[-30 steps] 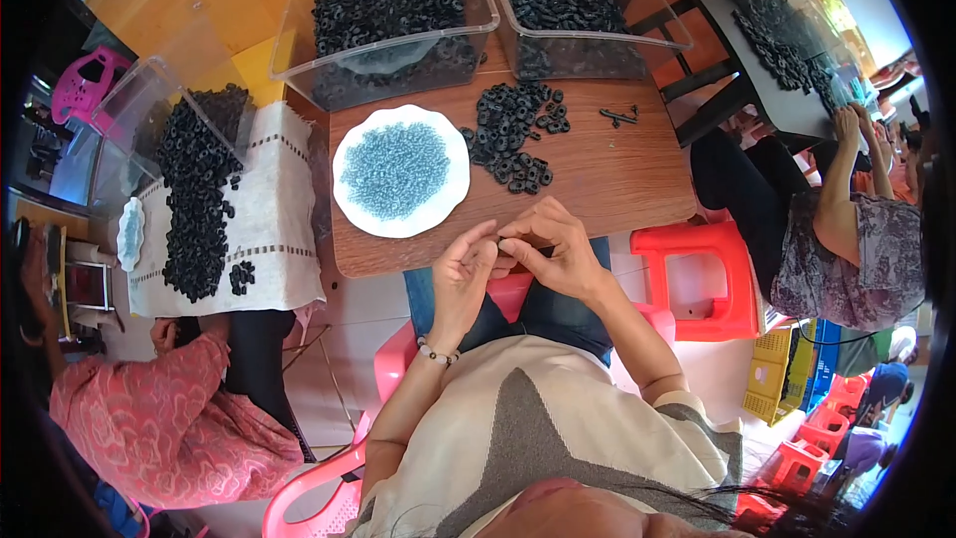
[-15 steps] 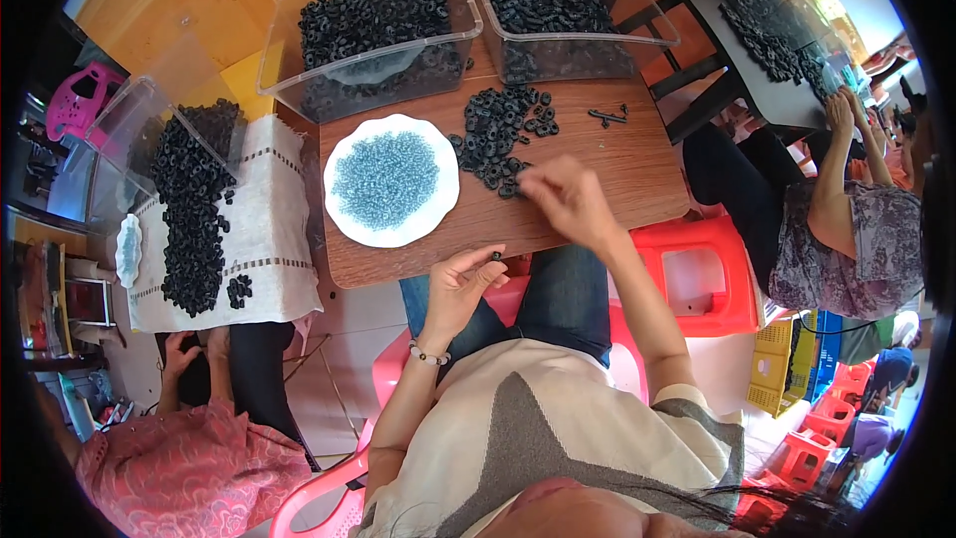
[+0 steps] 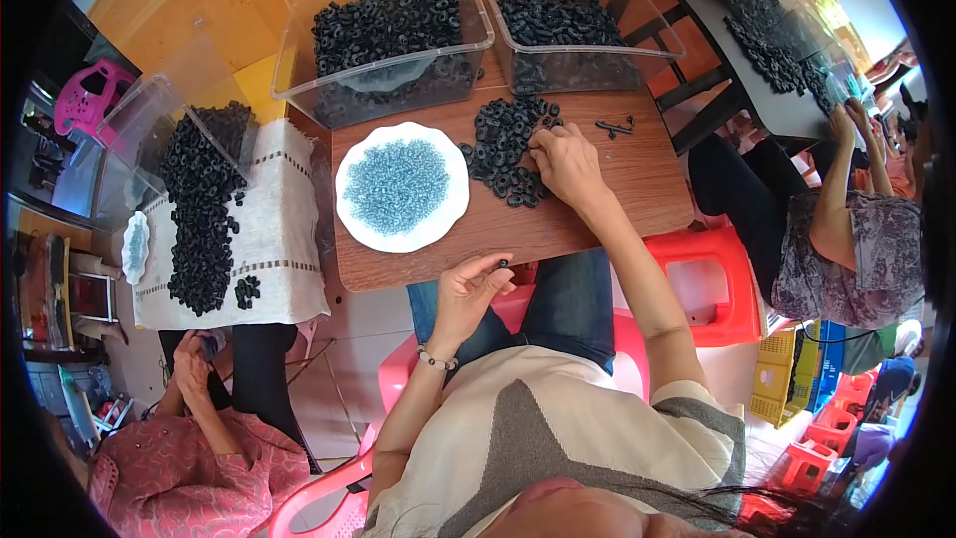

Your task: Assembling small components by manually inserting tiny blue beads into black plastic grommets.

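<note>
My left hand [image 3: 475, 291], with a beaded bracelet at the wrist, is just off the table's front edge. Between its thumb and index finger it pinches a small black part [image 3: 504, 264]. Further forward, my right hand [image 3: 570, 167] reaches over the right side of a pile of small black ring-shaped parts [image 3: 505, 139]. Its fingers are bent down against the pile, and whatever is at their tips is hidden. Left of the pile stands a white scalloped plate [image 3: 454, 214] filled with small clear bluish beads [image 3: 396, 186].
Two clear plastic bins [image 3: 398, 90] [image 3: 597, 58] of black parts stand at the table's back. A few black stick-like pieces [image 3: 615, 128] lie right on the wooden table [image 3: 637, 199]. A co-worker [image 3: 199, 458] sits left by a cloth-covered table [image 3: 284, 199], another [image 3: 846, 249] right.
My right hand has moved forward from the pile's near edge onto its right side. My left hand keeps its pinch on the black part, nearly still. The left co-worker's hands have shifted.
</note>
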